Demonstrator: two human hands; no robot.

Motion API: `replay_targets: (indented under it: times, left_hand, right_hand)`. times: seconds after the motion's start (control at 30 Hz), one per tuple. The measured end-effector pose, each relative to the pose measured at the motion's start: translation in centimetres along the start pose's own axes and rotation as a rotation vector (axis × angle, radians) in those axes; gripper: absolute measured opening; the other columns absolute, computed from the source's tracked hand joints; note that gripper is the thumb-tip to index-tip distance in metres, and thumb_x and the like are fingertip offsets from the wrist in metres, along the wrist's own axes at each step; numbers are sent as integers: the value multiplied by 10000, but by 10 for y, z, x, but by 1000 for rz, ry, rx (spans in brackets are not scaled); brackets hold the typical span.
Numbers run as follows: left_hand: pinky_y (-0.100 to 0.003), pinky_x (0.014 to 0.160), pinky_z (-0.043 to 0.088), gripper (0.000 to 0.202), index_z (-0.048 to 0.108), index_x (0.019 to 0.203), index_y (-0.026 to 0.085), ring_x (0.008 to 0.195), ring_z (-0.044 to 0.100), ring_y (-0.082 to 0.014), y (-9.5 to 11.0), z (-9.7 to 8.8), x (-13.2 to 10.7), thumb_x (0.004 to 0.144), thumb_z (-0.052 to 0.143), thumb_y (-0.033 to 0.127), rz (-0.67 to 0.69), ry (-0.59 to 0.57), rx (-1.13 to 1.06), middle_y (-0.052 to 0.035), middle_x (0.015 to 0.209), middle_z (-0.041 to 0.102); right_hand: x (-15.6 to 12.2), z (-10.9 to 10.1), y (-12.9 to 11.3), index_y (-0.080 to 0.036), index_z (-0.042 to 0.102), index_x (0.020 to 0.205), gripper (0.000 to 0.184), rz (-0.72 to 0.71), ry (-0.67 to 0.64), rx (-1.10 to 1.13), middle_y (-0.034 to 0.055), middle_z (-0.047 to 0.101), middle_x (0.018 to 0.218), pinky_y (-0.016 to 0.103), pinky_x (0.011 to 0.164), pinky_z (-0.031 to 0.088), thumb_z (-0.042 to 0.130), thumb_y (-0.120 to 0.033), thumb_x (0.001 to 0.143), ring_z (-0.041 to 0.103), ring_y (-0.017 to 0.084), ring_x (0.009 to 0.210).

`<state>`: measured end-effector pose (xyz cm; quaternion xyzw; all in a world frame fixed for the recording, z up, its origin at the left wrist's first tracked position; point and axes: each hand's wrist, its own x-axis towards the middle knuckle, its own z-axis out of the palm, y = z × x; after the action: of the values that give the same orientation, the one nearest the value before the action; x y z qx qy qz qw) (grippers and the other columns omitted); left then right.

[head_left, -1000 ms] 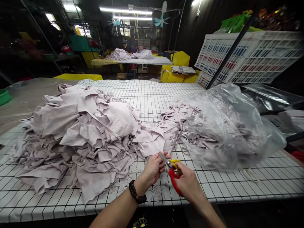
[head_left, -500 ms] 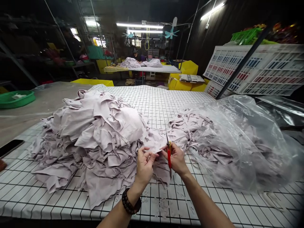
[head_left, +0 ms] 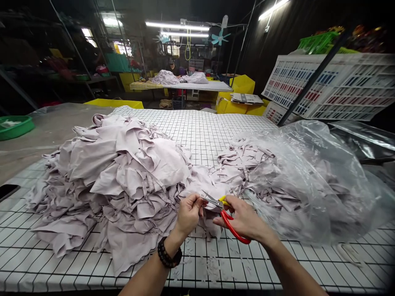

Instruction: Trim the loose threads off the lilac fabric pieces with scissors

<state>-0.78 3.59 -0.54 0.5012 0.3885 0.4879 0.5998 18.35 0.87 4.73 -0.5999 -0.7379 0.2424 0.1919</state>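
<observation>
My left hand (head_left: pixel 189 214) pinches the edge of a pale lilac fabric piece (head_left: pixel 202 181), fingers closed. In my right hand (head_left: pixel 245 218) are scissors (head_left: pixel 230 226) with red and yellow handles. Their blades are parted and point left, close beside my left fingertips at the cloth edge; whether they touch the cloth I cannot tell. A large heap of the same lilac fabric (head_left: pixel 123 172) lies to the left of my hands. More lilac pieces (head_left: pixel 247 158) lie to the right, partly under a clear plastic bag (head_left: pixel 324 185). Small fabric snippets (head_left: pixel 212 265) are scattered on the table below my hands.
The table has a white cloth with a black grid (head_left: pixel 200 123). A dark phone (head_left: pixel 8 191) and a green basin (head_left: pixel 17 127) are at the left. White plastic crates (head_left: pixel 327 86) stand at the right behind a slanted pole. A person (head_left: pixel 172 65) is at a far table.
The scissors have swung from upright to pointing left, blades now parted at the cloth edge. My left fingers have closed into a tighter pinch. The view has shifted slightly.
</observation>
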Motion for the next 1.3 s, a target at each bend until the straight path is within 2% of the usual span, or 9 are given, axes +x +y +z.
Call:
replay_targets:
  times: [0.1,0.2,0.33,0.57,0.93,1.13,1.23,1.3]
  left_hand:
    - [-224,445,348,282,570,700,183,394,427,-91,-1,2,1,845,558,424,1,-23,48,40,469,458]
    - [-227,450,342,267,564,687,189,396,422,-93,-2,3,0,854,543,396,-3,-40,74,35,468,460]
    - [-225,429,331,239,552,667,190,384,416,-89,-2,5,-1,839,554,355,-32,-51,49,32,482,468]
    - [-220,411,327,197,565,659,179,390,438,-77,-1,7,-3,793,607,318,-98,-48,-20,15,563,534]
    - [-219,373,365,289,602,691,150,367,467,-74,7,7,-3,757,660,425,-127,-63,-62,-4,605,583]
    - [-208,365,367,335,614,726,135,358,469,-64,-3,5,-2,769,639,466,-134,-85,-29,-2,616,583]
    - [-199,376,349,324,609,720,135,372,450,-56,-1,4,1,801,608,450,-104,-106,-2,19,580,538]
    - [-195,403,354,308,610,724,136,410,459,-61,16,1,11,817,600,430,-37,-88,47,20,571,532]
  right_hand:
    - [-1,3,-5,-208,485,750,425,12,8,-66,-14,558,732,247,557,324,690,-565,645,484,145,642]
    - [1,5,-8,-208,488,746,379,5,20,-86,-8,567,733,247,552,314,688,-518,660,490,145,642]
    - [1,4,-9,-211,491,749,289,-27,27,-98,-6,568,736,247,556,323,655,-442,694,495,144,643]
    - [-1,4,-12,-215,480,698,258,-35,63,-134,-6,567,699,248,547,315,617,-433,701,504,147,623]
    - [0,9,-4,-212,482,617,304,-49,91,-191,-16,548,599,238,514,259,603,-472,718,452,124,536]
    - [0,16,3,-207,485,559,364,-53,154,-241,-7,528,539,244,504,235,612,-514,708,418,123,506]
    - [-2,13,10,-201,472,543,393,-15,165,-134,-20,494,525,240,497,241,635,-526,692,392,113,499]
    - [-3,8,22,-199,479,580,386,47,144,68,-35,475,542,229,491,265,638,-530,698,395,109,509]
